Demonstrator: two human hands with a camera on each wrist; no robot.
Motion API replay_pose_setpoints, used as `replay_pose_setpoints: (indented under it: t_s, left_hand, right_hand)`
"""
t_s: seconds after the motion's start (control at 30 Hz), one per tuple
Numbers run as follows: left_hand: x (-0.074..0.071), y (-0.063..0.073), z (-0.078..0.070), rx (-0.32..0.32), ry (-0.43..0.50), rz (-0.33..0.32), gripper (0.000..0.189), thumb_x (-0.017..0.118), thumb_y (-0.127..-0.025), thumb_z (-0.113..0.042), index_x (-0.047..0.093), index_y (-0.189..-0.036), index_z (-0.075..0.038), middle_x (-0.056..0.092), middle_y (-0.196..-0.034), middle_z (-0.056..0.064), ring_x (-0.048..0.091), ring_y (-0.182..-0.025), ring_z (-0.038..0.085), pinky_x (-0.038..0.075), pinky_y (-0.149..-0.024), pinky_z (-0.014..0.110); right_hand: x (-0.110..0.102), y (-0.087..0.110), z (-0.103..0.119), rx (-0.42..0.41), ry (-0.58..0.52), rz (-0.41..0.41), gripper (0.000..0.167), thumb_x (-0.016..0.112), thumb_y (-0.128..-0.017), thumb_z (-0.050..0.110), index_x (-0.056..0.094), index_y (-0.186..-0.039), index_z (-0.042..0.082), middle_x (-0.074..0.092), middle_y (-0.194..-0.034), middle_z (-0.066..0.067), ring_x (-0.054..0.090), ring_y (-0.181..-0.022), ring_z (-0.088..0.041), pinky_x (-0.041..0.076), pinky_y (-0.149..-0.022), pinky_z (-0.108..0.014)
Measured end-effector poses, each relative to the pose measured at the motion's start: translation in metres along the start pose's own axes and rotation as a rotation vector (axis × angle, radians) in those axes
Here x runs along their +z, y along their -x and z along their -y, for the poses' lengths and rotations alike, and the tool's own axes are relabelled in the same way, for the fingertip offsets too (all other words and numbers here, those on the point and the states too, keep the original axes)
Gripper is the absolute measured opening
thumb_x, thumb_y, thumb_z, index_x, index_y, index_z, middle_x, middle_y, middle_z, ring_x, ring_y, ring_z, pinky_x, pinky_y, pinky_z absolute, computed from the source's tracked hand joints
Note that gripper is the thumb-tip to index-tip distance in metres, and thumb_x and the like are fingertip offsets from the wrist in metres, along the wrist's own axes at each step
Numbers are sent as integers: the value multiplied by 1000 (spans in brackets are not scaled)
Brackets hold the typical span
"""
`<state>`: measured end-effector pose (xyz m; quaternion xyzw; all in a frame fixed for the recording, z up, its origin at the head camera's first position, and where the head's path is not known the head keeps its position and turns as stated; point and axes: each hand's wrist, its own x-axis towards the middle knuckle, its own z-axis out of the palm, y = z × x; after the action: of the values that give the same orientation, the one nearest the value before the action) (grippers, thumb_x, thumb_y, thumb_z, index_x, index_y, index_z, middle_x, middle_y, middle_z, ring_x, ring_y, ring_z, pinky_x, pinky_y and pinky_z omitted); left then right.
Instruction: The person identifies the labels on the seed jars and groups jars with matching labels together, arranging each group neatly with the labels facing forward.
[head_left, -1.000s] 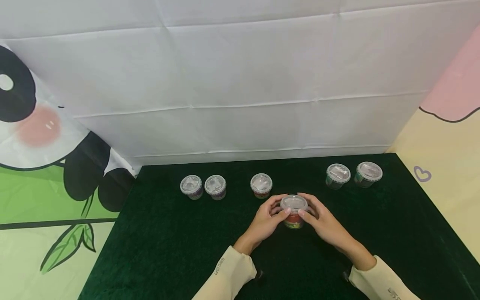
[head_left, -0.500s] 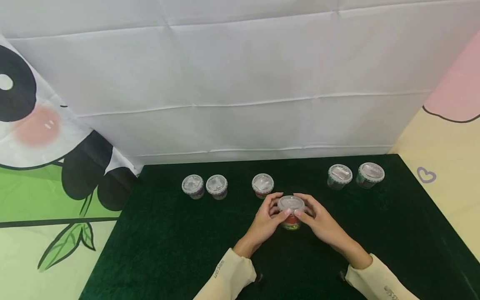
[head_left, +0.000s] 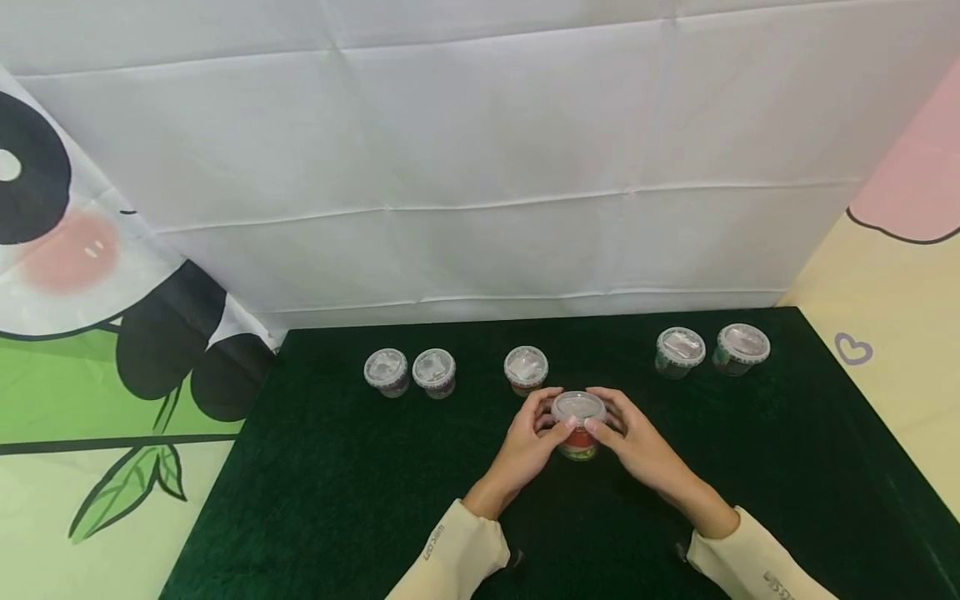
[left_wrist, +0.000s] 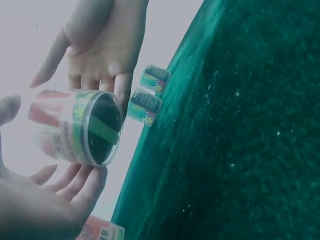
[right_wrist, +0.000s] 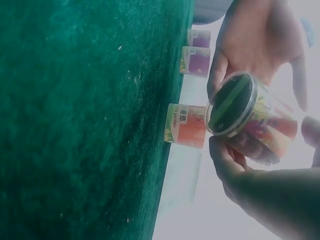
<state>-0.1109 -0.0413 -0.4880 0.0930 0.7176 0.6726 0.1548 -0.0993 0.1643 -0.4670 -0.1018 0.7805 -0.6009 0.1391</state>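
A small clear-lidded plastic cup [head_left: 579, 442] with a red and green printed label is held between both hands in front of the body. My left hand [head_left: 522, 446] grips its left side, thumb on the near side by the rim. From the right, my right hand [head_left: 637, 442] grips it the same way, the thumbs close together. Both wrist views show the cup's clear round base, [left_wrist: 105, 130] raised off the cloth. Just behind the left fingers stands a similar red-labelled cup [head_left: 526, 367].
Two purple-labelled cups [head_left: 433, 371] stand at the back left of the dark green cloth [head_left: 337, 500]. Two green-labelled cups [head_left: 680, 350] are at the back right. A white curtain [head_left: 480, 167] hangs behind the table, with printed cloth [head_left: 892, 333] at the sides.
Both hands have shifted the held cup slightly to the left, keeping their grip. The other cups stay where they were; the head view has moved a little.
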Motion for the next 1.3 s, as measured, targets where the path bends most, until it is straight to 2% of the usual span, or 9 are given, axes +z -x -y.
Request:
replay_pose_setpoints:
  t_s: [0.1,0.23,0.37,0.53,0.67,0.87,1.07,1.17,1.3]
  left_hand:
    - [-1,1,0,-3,5,6,55,61,-109,-29,44,-157,-10,52,-153,12,52,-142,31,43,-119,52]
    - [-1,2,-4,6,2,-11,50,63,-108,-27,50,-153,-10,57,-148,11,57,-136,29,47,-116,50]
    - [0,2,-6,-14,-3,-35,48,65,-106,-29,52,-149,-12,58,-144,8,59,-130,26,50,-112,47]
    - [-1,3,-6,-42,-14,-2,53,61,-108,-34,46,-155,-16,52,-151,9,55,-136,30,46,-115,53]
    - [-4,4,-6,-38,-10,22,55,58,-110,-34,44,-158,-12,53,-153,13,56,-137,33,47,-114,55]
    - [-3,3,-6,-41,-31,-29,50,65,-107,-32,52,-150,-11,57,-144,11,62,-125,27,54,-103,47]
    - [-3,4,-8,-76,-27,-27,48,63,-107,-36,51,-149,-16,55,-145,9,60,-126,26,52,-106,49]
    - [-4,4,-8,-73,-28,-19,47,61,-108,-36,52,-149,-15,56,-145,10,61,-126,27,52,-106,50]
    - [-3,3,-9,-62,-40,-48,46,64,-107,-34,55,-146,-12,58,-142,9,61,-122,25,54,-98,42]
  right_hand:
    - [-1,1,0,6,-3,-5,60,55,-111,22,28,-159,-1,38,-161,-32,37,-150,-52,40,-117,-64]
    - [0,1,1,13,-7,-1,59,54,-112,24,29,-160,1,39,-160,-30,38,-149,-51,40,-117,-65]
    - [0,0,3,28,-20,-2,60,55,-111,24,30,-161,2,39,-160,-30,39,-149,-50,39,-117,-64]
    - [0,0,3,39,-52,-5,57,53,-112,24,31,-160,1,39,-161,-30,39,-150,-48,35,-120,-65]
    - [1,0,4,47,-42,-1,56,50,-113,23,31,-161,1,39,-160,-29,42,-148,-48,35,-120,-65]
    - [5,-2,6,75,1,-13,59,53,-112,25,31,-161,0,41,-158,-31,45,-146,-49,41,-117,-62]
    - [5,-1,8,82,-38,-18,58,54,-111,25,31,-159,-1,40,-160,-31,41,-148,-49,36,-119,-64]
    - [4,0,8,88,-38,-11,58,53,-112,25,31,-159,1,39,-161,-31,41,-149,-49,35,-119,-66]
    - [5,-1,7,100,-26,-17,60,55,-111,25,30,-161,3,39,-160,-29,43,-147,-48,38,-118,-64]
